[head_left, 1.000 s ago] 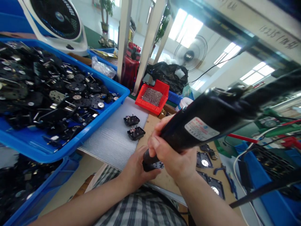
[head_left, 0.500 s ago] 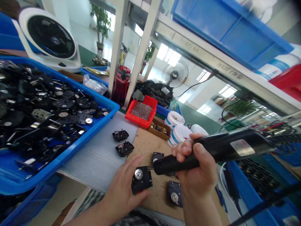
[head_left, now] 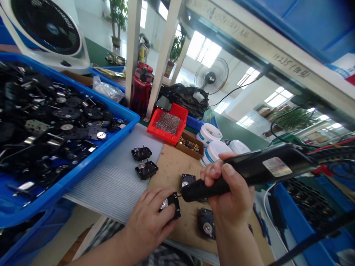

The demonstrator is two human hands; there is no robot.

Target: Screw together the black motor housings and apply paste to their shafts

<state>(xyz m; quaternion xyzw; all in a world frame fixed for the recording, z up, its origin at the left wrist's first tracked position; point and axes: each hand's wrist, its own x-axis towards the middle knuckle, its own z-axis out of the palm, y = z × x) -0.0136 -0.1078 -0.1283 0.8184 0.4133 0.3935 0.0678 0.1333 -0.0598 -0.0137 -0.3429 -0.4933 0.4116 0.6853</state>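
Across the workbench, a blue bin point(head_left: 130, 123) stands left of a brown board point(head_left: 169, 162)
On the ribbed sheet point(head_left: 107, 186) sit two small mechanisms point(head_left: 146, 169); the left hand point(head_left: 149, 218) grips a black part point(head_left: 175, 208) over the board, fingers draped across its silver disc, its right edge showing past them; the right hand point(head_left: 234, 188) clasps a black power driver point(head_left: 256, 168), its thin bit close to that edge, contact too small to tell

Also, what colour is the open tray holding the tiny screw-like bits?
Red, clearest in the head view.
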